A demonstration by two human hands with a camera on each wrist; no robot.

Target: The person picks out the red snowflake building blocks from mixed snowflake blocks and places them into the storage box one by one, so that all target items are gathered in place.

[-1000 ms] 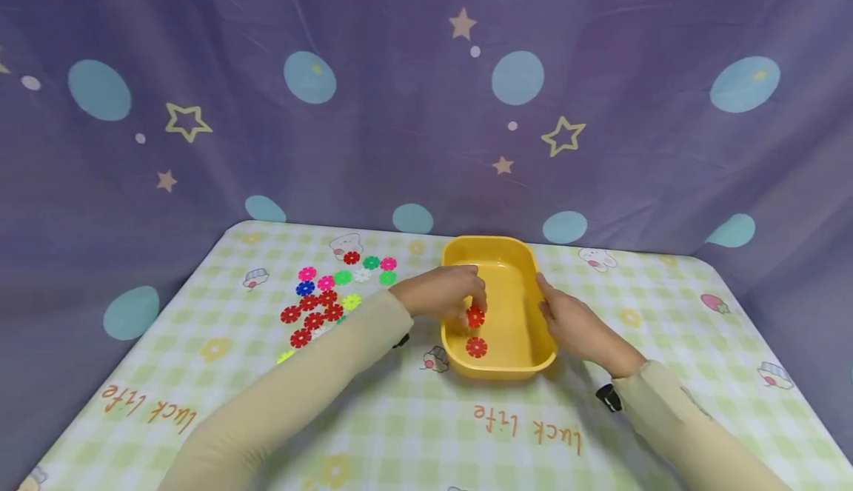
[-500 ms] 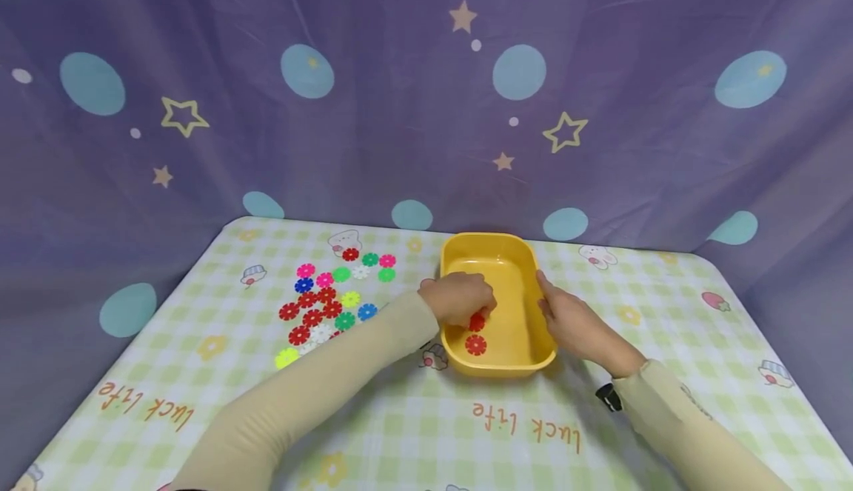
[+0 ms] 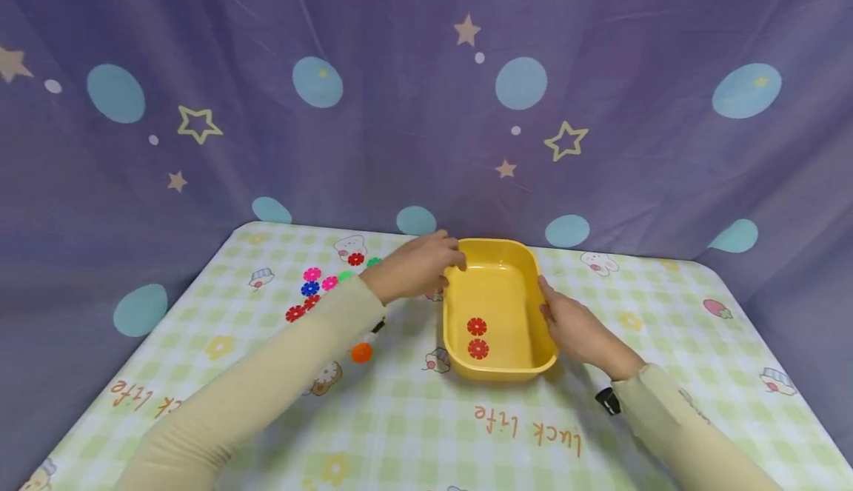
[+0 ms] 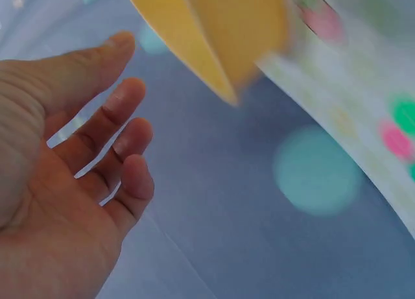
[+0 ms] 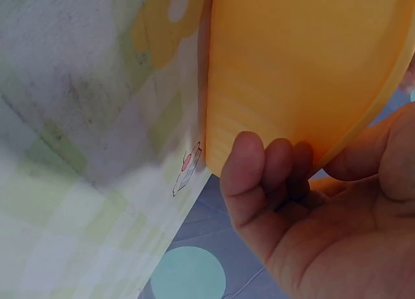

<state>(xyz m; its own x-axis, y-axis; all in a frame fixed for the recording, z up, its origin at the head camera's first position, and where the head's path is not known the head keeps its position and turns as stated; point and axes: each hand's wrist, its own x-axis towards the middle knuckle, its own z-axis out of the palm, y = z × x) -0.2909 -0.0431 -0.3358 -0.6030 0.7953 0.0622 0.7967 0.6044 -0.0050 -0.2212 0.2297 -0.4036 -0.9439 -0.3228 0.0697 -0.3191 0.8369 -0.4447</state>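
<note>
A yellow plastic tub (image 3: 498, 295) stands on the table, with two red snowflake discs (image 3: 477, 338) lying flat near its front left corner. My right hand (image 3: 578, 326) holds the tub's right side. In the right wrist view its fingers lie along the outer wall (image 5: 285, 85), and the thumb is over the rim. Just beyond the tub's left rim hovers my left hand (image 3: 418, 265). Its fingers are loosely bent and apart, with nothing between them in the left wrist view. Several pink, blue, green and red discs (image 3: 311, 289) lie left of it, partly hidden by the left sleeve.
An orange disc (image 3: 362, 352) lies in front of the left forearm, with a white disc (image 3: 328, 372) nearby. The checked tablecloth (image 3: 400, 432) covers the table. Behind its far edge hangs a purple curtain (image 3: 400, 143) with stars and ovals.
My left hand has risen out of the tub and moved left past its rim, leaving the two red discs inside. The right hand stays on the tub's right side.
</note>
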